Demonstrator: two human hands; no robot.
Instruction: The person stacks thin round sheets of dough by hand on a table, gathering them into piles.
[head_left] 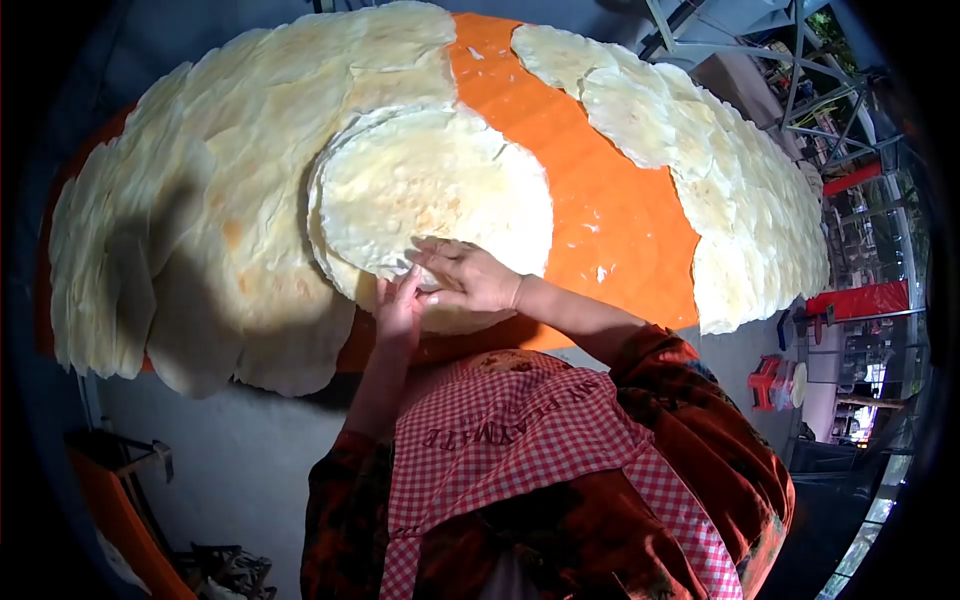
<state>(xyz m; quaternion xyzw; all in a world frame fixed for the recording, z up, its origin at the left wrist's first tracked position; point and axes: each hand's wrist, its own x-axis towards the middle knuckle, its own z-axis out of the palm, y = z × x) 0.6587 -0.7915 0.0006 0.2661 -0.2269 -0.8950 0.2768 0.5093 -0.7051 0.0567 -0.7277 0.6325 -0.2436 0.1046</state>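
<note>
Stack of round flatbreads [425,165], no long axis, on the orange-covered table [625,240], its bulk at 12 o'clock from the fingers. Left hand [399,315] at its 6 o'clock edge; right hand [472,277], nearer its centre: both touching, fingers bent, whether pinching cannot be told. Overlapping flatbreads [740,215], apart at 3 o'clock.

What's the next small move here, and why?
I'd probably lift the near edge of the top sheet slightly, checking that it comes off the stack singly. The fingers of the left hand and right hand already meet near that edge, and other sheets show beneath it.
</note>
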